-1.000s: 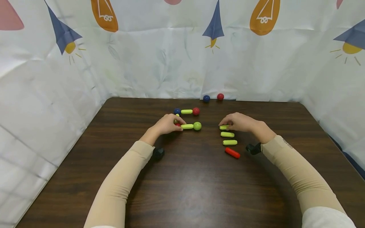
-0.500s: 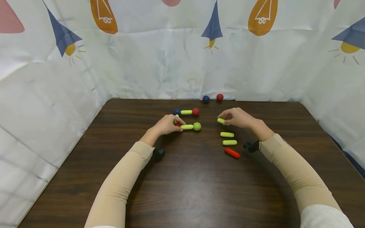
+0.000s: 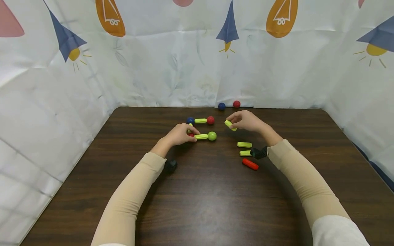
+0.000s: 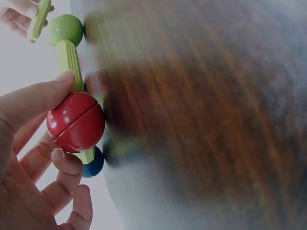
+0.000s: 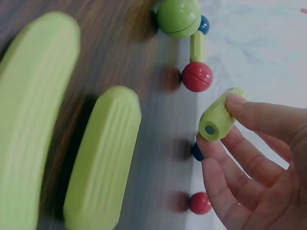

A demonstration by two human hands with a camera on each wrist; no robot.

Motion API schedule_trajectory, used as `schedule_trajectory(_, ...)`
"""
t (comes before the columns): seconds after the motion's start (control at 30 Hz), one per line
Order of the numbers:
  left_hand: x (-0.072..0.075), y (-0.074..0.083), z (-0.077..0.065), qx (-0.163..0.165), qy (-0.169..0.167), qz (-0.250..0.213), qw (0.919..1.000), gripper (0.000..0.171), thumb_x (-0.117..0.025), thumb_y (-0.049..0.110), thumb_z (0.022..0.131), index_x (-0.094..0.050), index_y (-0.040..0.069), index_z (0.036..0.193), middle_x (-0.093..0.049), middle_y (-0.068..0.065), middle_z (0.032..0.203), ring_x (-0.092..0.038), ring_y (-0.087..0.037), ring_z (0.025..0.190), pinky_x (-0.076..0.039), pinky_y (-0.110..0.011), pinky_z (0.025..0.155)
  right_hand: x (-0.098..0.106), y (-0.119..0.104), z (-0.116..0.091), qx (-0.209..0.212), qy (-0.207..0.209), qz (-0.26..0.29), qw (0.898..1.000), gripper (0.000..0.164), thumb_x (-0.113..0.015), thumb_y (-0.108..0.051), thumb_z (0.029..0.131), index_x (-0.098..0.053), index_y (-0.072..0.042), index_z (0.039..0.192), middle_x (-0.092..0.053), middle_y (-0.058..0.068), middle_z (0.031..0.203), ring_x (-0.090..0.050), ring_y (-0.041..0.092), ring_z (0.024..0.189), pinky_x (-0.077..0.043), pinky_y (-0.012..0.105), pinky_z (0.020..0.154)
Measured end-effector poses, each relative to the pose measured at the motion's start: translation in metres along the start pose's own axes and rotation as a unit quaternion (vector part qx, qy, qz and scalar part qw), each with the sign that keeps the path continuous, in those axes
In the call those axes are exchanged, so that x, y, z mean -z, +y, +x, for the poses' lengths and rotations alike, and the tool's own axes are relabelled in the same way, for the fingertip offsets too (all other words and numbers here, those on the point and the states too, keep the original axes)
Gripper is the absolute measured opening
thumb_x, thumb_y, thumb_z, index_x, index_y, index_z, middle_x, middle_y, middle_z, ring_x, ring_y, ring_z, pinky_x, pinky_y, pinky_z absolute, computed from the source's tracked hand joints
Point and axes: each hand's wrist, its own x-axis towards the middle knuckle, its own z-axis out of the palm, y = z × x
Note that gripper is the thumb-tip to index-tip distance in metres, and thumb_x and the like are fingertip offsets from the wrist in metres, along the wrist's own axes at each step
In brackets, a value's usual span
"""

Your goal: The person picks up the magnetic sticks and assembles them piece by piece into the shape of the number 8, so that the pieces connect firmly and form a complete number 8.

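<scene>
My left hand [image 3: 178, 135] grips the red ball [image 4: 76, 122] at one corner of a ball-and-stick frame, thumb and fingers on either side of it. From that ball one ribbed yellow-green stick [image 3: 201, 136] runs to a green ball [image 3: 212, 136]. Another, partly hidden by the hand, leads back to a blue ball [image 3: 190, 120], which a third joins to a second red ball [image 3: 210, 120]. My right hand [image 3: 247, 121] pinches a loose yellow-green stick [image 5: 218, 120] between thumb and fingers, raised right of the frame. A grey disc shows in the stick's end.
Two yellow-green sticks [image 3: 244, 145] and a red stick [image 3: 250, 164] lie on the brown table [image 3: 203, 205] below the right hand. A loose blue ball [image 3: 221, 106] and red ball [image 3: 236, 104] sit at the back edge, before a printed white curtain [image 3: 147, 68].
My right hand has picked the rearmost yellow-green stick up from the row and carried it left and back, tilting it. The left hand stays at the frame's red ball.
</scene>
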Motion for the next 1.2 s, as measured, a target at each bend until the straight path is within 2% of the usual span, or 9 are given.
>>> schedule_trajectory(0.13,0.0,0.0,0.0,-0.001,0.001,-0.001,1.0,0.025,-0.08,0.014,0.091,-0.079,0.01,0.116,-0.072,-0.007,0.113,-0.054,-0.023,0.097,-0.045,-0.038,0.089,-0.003,-0.001,0.008,-0.007,-0.002,0.016,1.0,0.037,-0.07,-0.01,0.098,-0.066,0.0,0.134,-0.066,0.023,0.125,-0.065,0.034,0.106,-0.054,0.052,0.088)
schedule_trajectory(0.3,-0.001,-0.001,0.001,0.0,0.001,0.0,1.0,0.025,-0.08,0.014,0.092,-0.079,0.01,0.116,-0.072,-0.007,0.113,-0.055,-0.023,0.097,-0.046,-0.037,0.089,-0.008,-0.003,0.016,-0.028,-0.003,0.027,0.999,0.038,-0.07,-0.01,0.098,-0.065,0.001,0.134,-0.066,0.024,0.126,-0.066,0.033,0.107,-0.055,0.049,0.089)
schedule_trajectory(0.5,-0.001,-0.001,0.0,0.002,0.0,0.002,1.0,0.026,-0.08,0.014,0.091,-0.079,0.01,0.117,-0.072,-0.007,0.113,-0.054,-0.023,0.097,-0.045,-0.038,0.09,-0.012,-0.005,0.028,-0.076,-0.001,0.076,0.994,0.039,-0.072,-0.008,0.096,-0.064,0.003,0.133,-0.069,0.021,0.117,-0.068,0.019,0.086,-0.058,0.038,0.082)
schedule_trajectory(0.67,-0.001,-0.001,0.001,0.001,-0.001,0.002,1.0,0.025,-0.079,0.015,0.092,-0.079,0.01,0.117,-0.072,-0.007,0.113,-0.054,-0.023,0.097,-0.045,-0.037,0.089,-0.017,-0.006,0.037,-0.123,0.002,0.129,0.984,0.041,-0.071,-0.007,0.096,-0.06,0.005,0.133,-0.066,0.012,0.103,-0.065,0.012,0.076,-0.058,0.031,0.079)
schedule_trajectory(0.93,-0.001,-0.002,0.001,0.001,-0.001,-0.002,1.0,0.026,-0.079,0.015,0.092,-0.078,0.01,0.117,-0.072,-0.007,0.114,-0.054,-0.023,0.097,-0.046,-0.038,0.088,-0.025,-0.014,0.042,-0.167,0.003,0.192,0.967,0.046,-0.07,-0.009,0.098,-0.054,0.003,0.14,-0.062,0.015,0.114,-0.066,0.015,0.081,-0.057,0.036,0.088)
schedule_trajectory(1.07,0.0,-0.002,0.001,0.001,0.001,0.001,1.0,0.025,-0.079,0.015,0.092,-0.079,0.01,0.117,-0.072,-0.007,0.116,-0.055,-0.023,0.097,-0.046,-0.038,0.089,-0.03,-0.016,0.045,-0.181,0.005,0.212,0.96,0.046,-0.07,-0.008,0.098,-0.053,0.004,0.14,-0.063,0.013,0.11,-0.067,0.014,0.079,-0.058,0.034,0.085)
schedule_trajectory(1.2,-0.001,-0.002,0.002,-0.002,0.001,0.002,1.0,0.026,-0.079,0.015,0.092,-0.079,0.01,0.117,-0.072,-0.007,0.116,-0.056,-0.023,0.098,-0.046,-0.038,0.09,-0.035,-0.016,0.048,-0.191,0.01,0.239,0.952,0.045,-0.069,-0.006,0.097,-0.053,0.006,0.137,-0.065,0.009,0.099,-0.067,0.013,0.074,-0.059,0.031,0.079)
